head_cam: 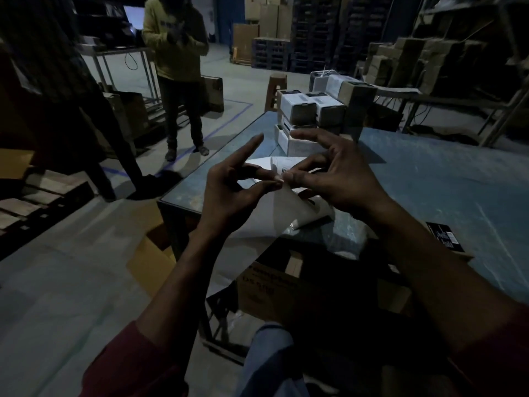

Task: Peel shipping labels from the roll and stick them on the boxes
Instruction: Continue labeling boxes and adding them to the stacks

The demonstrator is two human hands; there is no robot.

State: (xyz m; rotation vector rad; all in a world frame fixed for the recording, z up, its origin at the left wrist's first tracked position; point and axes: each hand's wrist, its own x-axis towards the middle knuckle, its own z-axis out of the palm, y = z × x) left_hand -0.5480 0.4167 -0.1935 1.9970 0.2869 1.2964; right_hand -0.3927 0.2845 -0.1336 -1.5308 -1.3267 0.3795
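Over the near left corner of the blue-grey table (429, 179) I hold a white strip of shipping labels (282, 207). My left hand (232, 190) pinches its upper edge between thumb and a finger, with the index finger pointing up. My right hand (340, 179) pinches the same spot from the right, where a printed barcode label (284, 169) shows. The strip's loose end hangs down between my wrists. A stack of white and brown boxes (312, 116) stands on the table just beyond my hands.
An open cardboard carton (274, 282) sits on the floor under the table edge. A black booklet (443, 236) lies at the table's right. A person in a yellow top (177, 53) stands at the left. Stacked cartons and crates fill the background; a brown stool (276, 90) stands behind the table.
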